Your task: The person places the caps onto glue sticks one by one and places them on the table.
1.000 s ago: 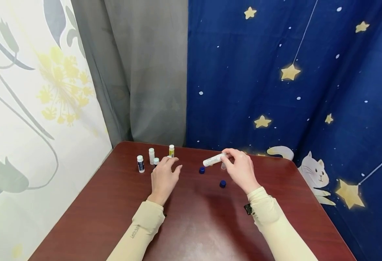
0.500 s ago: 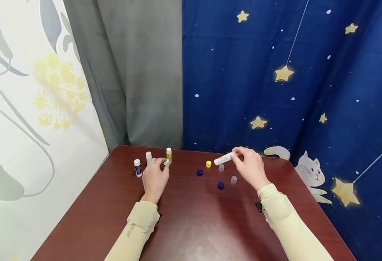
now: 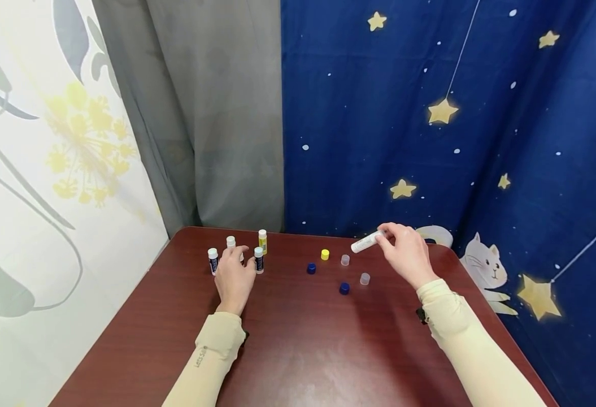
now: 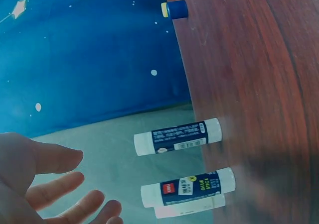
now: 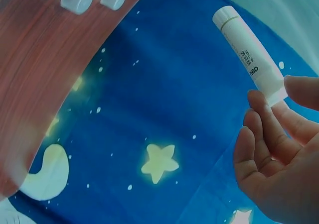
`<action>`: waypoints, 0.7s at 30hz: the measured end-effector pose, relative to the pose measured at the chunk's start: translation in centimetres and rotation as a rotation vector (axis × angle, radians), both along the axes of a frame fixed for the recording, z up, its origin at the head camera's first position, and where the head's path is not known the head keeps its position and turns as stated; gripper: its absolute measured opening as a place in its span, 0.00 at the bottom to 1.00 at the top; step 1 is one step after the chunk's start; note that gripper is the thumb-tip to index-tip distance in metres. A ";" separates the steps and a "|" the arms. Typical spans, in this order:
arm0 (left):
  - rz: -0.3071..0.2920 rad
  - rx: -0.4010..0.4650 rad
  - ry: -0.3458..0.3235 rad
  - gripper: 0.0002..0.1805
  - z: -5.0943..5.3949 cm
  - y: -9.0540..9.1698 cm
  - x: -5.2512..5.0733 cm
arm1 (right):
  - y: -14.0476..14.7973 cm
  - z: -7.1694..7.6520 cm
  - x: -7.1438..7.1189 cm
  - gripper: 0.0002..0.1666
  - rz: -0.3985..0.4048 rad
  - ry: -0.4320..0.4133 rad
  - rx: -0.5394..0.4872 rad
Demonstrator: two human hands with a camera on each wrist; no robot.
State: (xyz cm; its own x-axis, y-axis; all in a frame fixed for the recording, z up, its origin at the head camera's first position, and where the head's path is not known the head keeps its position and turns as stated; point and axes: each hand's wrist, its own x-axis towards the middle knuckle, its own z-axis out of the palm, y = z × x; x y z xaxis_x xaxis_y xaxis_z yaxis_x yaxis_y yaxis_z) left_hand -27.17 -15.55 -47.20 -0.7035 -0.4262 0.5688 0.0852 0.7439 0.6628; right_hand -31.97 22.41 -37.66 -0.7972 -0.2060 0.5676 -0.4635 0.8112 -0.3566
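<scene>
My right hand [image 3: 404, 251] pinches a white glue stick [image 3: 366, 242] by one end between thumb and fingers, tilted above the table's far edge. Its printed side shows in the right wrist view, where the glue stick [image 5: 251, 55] slants up from the fingertips. My left hand [image 3: 235, 281] is held among upright glue sticks, fingers loosely bent and holding nothing. Right of its thumb stands a navy glue stick [image 3: 259, 262], with a yellow one [image 3: 262, 243] behind. Another navy glue stick [image 3: 213, 260] stands at the left, and a white one [image 3: 231, 242] is partly hidden by the hand.
Loose caps lie mid-table: a yellow cap [image 3: 325, 255], two blue caps, one nearer [image 3: 344, 288] and one farther [image 3: 311, 268], and two clear caps, one farther [image 3: 345, 260] and one nearer [image 3: 365, 278]. Curtains hang behind the brown table [image 3: 298, 350].
My left hand has drawn back leftward from the right-hand navy glue stick, which now shows upright beside the thumb. My right hand has carried the white glue stick rightward, uncovering caps.
</scene>
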 end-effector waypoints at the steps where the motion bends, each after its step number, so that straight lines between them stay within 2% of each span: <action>1: 0.004 0.007 -0.008 0.17 -0.1 -0.1 -0.1 | 0.3 0.0 -0.2 0.12 -0.003 0.005 0.005; 5: 0.013 0.030 -0.023 0.20 -0.3 -0.3 -0.4 | 1.2 0.1 -0.6 0.13 -0.015 0.017 0.023; 13: -0.009 0.065 -0.050 0.24 -1.0 -0.3 -0.8 | 2.7 0.1 -1.1 0.13 -0.036 0.026 0.063; 21: 0.019 0.109 -0.046 0.29 -2.0 -0.6 -1.4 | 4.2 0.3 -1.1 0.13 -0.048 0.034 0.081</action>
